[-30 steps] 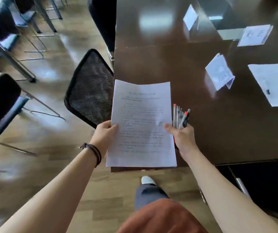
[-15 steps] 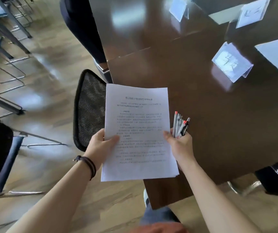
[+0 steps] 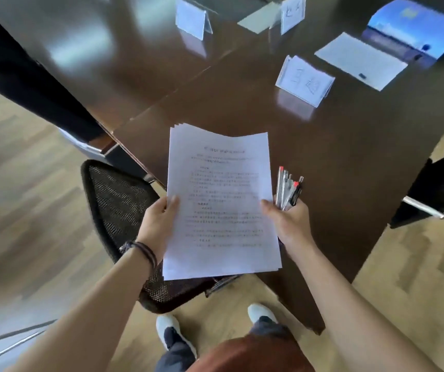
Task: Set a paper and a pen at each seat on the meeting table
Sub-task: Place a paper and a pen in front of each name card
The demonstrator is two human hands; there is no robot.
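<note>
This is an office meeting room. A long, dark, glossy table (image 3: 242,98) carries folded name cards (image 3: 304,81) set out seat by seat, with a printed sheet (image 3: 360,60) laid beside one of them. Black mesh-backed chairs (image 3: 118,210) with chrome frames are drawn up along its edges, over pale wood-plank flooring (image 3: 27,183).

Print on the paper stack (image 3: 220,200) is too blurred to read.

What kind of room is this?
Probably a meeting room. There's a big dark table with folded name cards standing on it, and chairs pushed in around it.
</note>
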